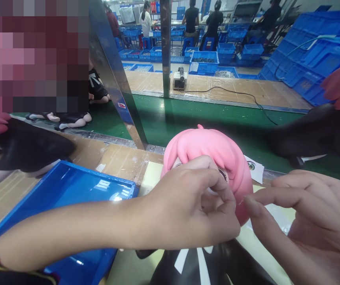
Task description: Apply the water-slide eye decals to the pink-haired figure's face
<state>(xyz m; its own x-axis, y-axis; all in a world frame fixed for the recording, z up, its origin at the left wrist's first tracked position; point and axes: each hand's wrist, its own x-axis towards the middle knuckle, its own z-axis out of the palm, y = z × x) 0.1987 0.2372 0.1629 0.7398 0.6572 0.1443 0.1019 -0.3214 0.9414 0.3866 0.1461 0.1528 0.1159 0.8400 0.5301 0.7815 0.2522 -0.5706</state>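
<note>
A large figure with pink hair (pixel 202 144) and a black dress with white ribbons (pixel 201 265) stands upright in front of me. My left hand (pixel 184 206) reaches across its face, thumb and fingers closed in a pinch; whatever is between them is too small to make out. My right hand (pixel 306 225) is beside the pink head, thumb and index fingertip pressed together on something I cannot make out. Most of the figure's face is hidden behind my left hand. A small white paper with a printed eye (pixel 255 169) lies just behind the head on the right.
A shallow blue tray (pixel 78 186) sits to the left under my forearm. Other pink-haired figures (pixel 33 142) flank me. A metal post (pixel 119 79) rises before a green conveyor belt (pixel 158 114). Beyond are blue crates (pixel 204 59), a cable (pixel 232 93) and several seated people.
</note>
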